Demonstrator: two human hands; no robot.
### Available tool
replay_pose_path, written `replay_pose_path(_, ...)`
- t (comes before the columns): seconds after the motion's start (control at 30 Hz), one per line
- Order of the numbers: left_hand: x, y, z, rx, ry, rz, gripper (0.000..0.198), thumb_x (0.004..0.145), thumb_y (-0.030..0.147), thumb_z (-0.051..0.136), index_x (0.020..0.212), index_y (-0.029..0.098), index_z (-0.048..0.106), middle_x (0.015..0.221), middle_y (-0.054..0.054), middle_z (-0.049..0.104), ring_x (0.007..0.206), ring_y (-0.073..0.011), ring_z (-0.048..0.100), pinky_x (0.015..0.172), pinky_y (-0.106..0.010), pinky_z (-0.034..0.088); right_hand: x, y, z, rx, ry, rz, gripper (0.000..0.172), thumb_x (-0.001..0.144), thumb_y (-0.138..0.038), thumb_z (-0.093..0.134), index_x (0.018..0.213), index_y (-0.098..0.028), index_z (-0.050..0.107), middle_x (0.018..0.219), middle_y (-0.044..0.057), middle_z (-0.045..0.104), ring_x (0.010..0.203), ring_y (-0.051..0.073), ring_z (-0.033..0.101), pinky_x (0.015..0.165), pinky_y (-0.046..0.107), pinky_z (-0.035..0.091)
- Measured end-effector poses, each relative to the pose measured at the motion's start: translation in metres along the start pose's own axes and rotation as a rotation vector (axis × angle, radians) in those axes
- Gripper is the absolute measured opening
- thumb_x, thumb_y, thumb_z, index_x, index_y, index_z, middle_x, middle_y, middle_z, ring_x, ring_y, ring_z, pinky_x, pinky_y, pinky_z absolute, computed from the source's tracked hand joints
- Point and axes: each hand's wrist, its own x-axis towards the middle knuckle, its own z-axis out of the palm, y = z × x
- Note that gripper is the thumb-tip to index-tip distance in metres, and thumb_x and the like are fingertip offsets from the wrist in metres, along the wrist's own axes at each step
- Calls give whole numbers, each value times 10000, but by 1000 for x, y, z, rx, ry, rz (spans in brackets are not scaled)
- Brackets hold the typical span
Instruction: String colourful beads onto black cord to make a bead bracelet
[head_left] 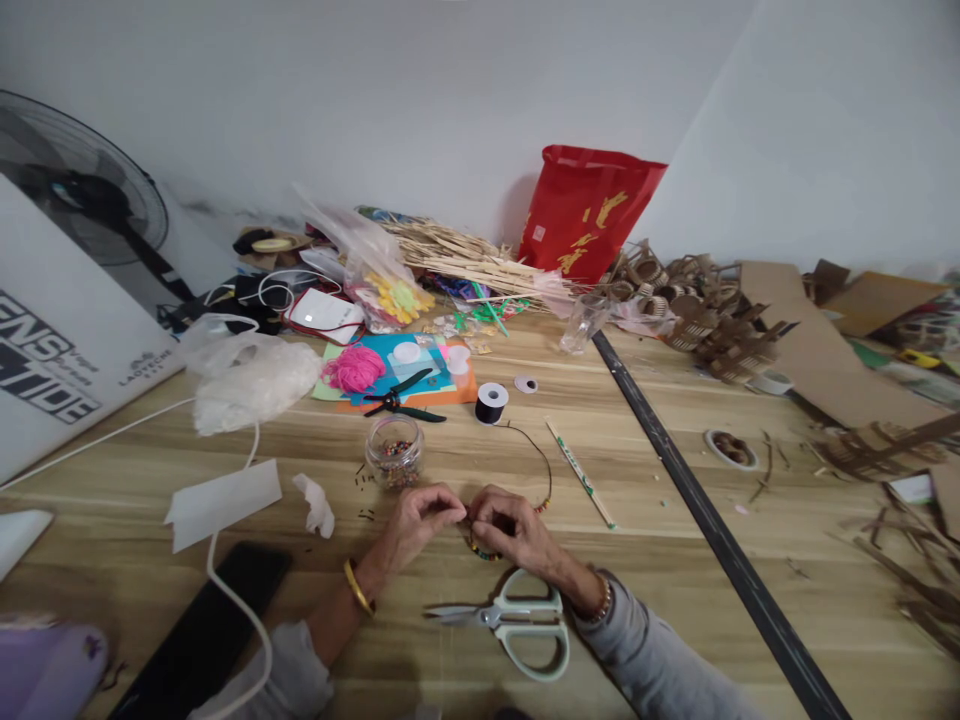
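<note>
One beaded cord (484, 553) is in work at the near middle of the table (637, 580), between the two hands. Two stretches of beads show, one below the fingers and one beside the right hand (511, 525) – I judge the threading partly done. Bare cord beyond them runs to one spool (491, 403), and a loose pile of beads, too many to count, is left in one jar (394, 455). The right hand is pinched on the cord; the left hand (421, 522) has its fingertips together beside it, whatever they grip too small to tell. The cord looks uncut – one pair of scissors (491, 616) lies near the wrists. Farther out: one pair of pliers (391, 402), one pink yarn ball (356, 369) and one red bag (592, 215).
</note>
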Motion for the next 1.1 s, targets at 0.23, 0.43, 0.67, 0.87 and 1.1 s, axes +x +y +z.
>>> replay_pose_path(0.23,-1,0,1,-12,1,-12,149,716,269,682,658,133,694,629,-24,660,624,-153,570,618,-242,443,-1,-1,3,299,8,204,341,800,-460,670,904,-146,586,641,-16,550,517,78,456,484,192,367)
replay_pose_path(0.43,-1,-6,3,-9,-6,9,169,717,290,686,665,130,696,629,-29,672,620,-156,581,607,-243,442,-1,2,5,367,1,228,349,745,-449,726,841,-144,587,663,-8,582,523,72,485,493,190,399)
replay_pose_path(0.67,0,-9,4,16,-12,14,145,710,272,688,665,134,692,635,-26,682,622,-157,593,621,-248,458,-1,4,5,355,4,252,343,752,-450,716,809,-133,597,628,-22,554,487,59,457,470,185,386)
replay_pose_path(0.87,0,-4,4,79,-14,25,135,723,261,683,664,140,702,641,-25,684,632,-157,591,638,-252,470,1,0,5,328,34,259,360,737,-466,724,819,-139,598,644,-14,554,517,71,473,480,188,392)
replay_pose_path(1.1,0,-8,6,120,32,45,133,727,256,661,661,146,696,638,-28,683,627,-159,591,608,-243,469,0,3,6,220,66,262,398,774,-536,653,779,-147,570,607,-20,532,477,69,444,436,179,371)
